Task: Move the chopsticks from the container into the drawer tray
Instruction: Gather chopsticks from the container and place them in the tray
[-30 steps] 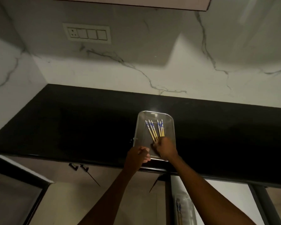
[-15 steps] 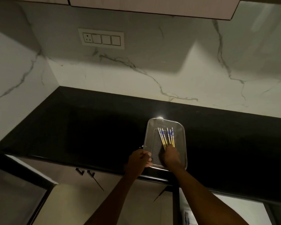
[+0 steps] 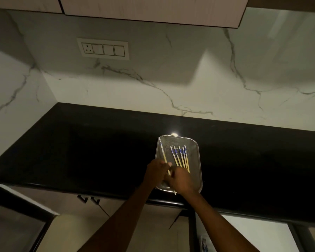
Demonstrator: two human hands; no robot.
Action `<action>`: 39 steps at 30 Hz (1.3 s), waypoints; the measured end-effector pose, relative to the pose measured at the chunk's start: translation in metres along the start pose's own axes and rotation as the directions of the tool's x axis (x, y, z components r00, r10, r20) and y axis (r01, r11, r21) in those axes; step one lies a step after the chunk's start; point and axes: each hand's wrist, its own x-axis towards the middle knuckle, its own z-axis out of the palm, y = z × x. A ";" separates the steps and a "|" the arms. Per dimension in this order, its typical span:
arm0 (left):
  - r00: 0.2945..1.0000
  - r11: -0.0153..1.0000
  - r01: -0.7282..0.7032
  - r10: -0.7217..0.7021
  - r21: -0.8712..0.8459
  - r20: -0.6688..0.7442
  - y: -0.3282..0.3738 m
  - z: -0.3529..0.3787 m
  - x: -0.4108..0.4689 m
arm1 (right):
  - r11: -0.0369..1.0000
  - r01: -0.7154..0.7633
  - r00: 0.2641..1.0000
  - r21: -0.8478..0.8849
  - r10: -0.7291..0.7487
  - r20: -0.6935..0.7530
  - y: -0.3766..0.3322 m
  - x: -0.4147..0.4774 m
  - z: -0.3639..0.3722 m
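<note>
A: Fingers (image 3: 168,164) of the left hand (image 3: 156,170) pinched round one chopstick (image 3: 162,151), lifted along the container's (image 3: 198,160) left rim.
B: Right hand (image 3: 182,180) curled over the near ends of the other chopsticks (image 3: 180,156); grip hidden, can't tell.
A: Best gathered as a bundle, tips level, before heading down to the drawer tray (image 3: 205,242).

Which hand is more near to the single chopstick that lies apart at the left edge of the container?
Left. The left hand is closed around the lower part of the separated chopstick. The right hand is just beside it, over the near end of the container.
</note>
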 end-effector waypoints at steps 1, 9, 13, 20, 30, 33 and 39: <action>1.000 0.999 0.007 -0.006 0.044 -0.019 0.001 -0.001 0.001 | 0.999 0.033 0.999 0.000 -0.033 0.021 -0.003 -0.002 0.003; 0.967 0.907 0.253 -0.238 -0.338 0.086 -0.008 -0.022 0.003 | 0.999 0.010 0.992 0.047 -0.004 -0.127 0.008 0.007 0.007; 0.954 0.852 0.299 -0.274 -0.430 0.120 -0.006 -0.023 -0.004 | 0.961 -0.174 0.985 -0.216 0.169 -0.043 0.020 0.015 0.011; 0.945 0.795 0.326 -0.285 -0.512 0.158 -0.010 -0.018 -0.005 | 0.969 -0.246 0.968 -0.010 0.245 -0.048 0.015 0.019 0.006; 0.919 0.678 0.388 -0.334 -0.625 0.209 0.011 -0.007 -0.004 | 0.932 -0.105 0.995 0.346 0.100 0.032 -0.020 -0.013 0.000; 0.907 0.666 0.415 -0.359 -0.620 0.221 0.009 -0.007 -0.003 | 0.952 -0.015 0.999 0.305 -0.001 0.050 -0.016 -0.019 0.004; 0.911 0.676 0.409 -0.336 -0.613 0.238 0.008 -0.010 -0.004 | 0.911 -0.080 0.996 0.405 0.091 -0.008 -0.003 -0.009 0.004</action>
